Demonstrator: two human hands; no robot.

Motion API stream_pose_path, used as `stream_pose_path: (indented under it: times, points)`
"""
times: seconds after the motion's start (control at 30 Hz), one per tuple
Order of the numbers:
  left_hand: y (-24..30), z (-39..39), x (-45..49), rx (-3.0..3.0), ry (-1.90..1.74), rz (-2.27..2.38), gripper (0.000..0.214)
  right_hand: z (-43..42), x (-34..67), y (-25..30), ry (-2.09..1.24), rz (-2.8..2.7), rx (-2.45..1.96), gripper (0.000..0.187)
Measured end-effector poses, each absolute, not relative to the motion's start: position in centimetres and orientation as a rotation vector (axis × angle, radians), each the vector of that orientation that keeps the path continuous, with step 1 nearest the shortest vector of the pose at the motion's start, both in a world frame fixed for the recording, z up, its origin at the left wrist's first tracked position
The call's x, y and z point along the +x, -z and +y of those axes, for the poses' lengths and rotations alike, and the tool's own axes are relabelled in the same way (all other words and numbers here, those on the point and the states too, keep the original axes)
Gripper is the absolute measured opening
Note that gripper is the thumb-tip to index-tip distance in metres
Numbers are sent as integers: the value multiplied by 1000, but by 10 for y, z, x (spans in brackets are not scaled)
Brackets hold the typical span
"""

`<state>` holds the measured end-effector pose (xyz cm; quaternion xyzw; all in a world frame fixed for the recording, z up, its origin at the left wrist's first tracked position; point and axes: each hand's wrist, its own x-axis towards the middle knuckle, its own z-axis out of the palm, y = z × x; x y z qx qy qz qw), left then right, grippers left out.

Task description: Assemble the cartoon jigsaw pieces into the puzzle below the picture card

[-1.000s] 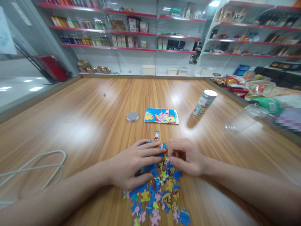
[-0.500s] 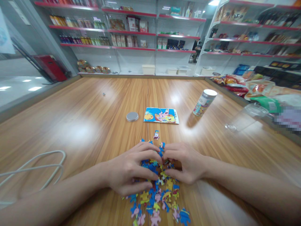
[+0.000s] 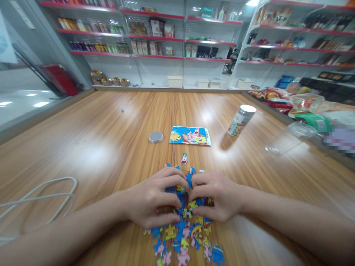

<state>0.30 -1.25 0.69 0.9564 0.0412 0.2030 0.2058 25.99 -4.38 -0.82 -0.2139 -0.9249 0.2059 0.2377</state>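
Note:
A heap of small, bright jigsaw pieces (image 3: 188, 236) in blue, yellow and pink lies on the wooden table (image 3: 111, 140) in front of me. My left hand (image 3: 155, 197) and my right hand (image 3: 215, 195) rest on the far part of the heap, fingertips meeting in the middle. Both have their fingers curled down over the pieces, cupping them. One loose piece (image 3: 184, 159) lies a little beyond the hands. Farther on lies the cartoon picture card (image 3: 190, 136).
A round metal lid (image 3: 156, 137) sits left of the card. A printed tube with a white cap (image 3: 240, 120) stands at the right, with a clear plastic tub (image 3: 291, 138) beyond it. White cable (image 3: 41, 197) loops at the left. Shelves of goods line the back and right.
My left hand went from lying flat on the pieces to curling its fingers. Both hands have drawn slightly toward me and closed together over the heap, bunching the pieces.

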Motion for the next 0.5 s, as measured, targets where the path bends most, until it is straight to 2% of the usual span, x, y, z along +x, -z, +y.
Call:
stream_pose_path:
  times: [0.1, 0.2, 0.5]
  points:
    - [-5, -12, 3, 2659, -549, 155, 22, -46, 259, 8, -568, -2546, -623, 15]
    - [-3, -11, 3, 2651, -532, 205, 27, -46, 261, 6, -613, -2541, -622, 22]
    - [-5, -11, 4, 2647, -467, 194, 29, -51, 261, 8, -617, -2626, -388, 23]
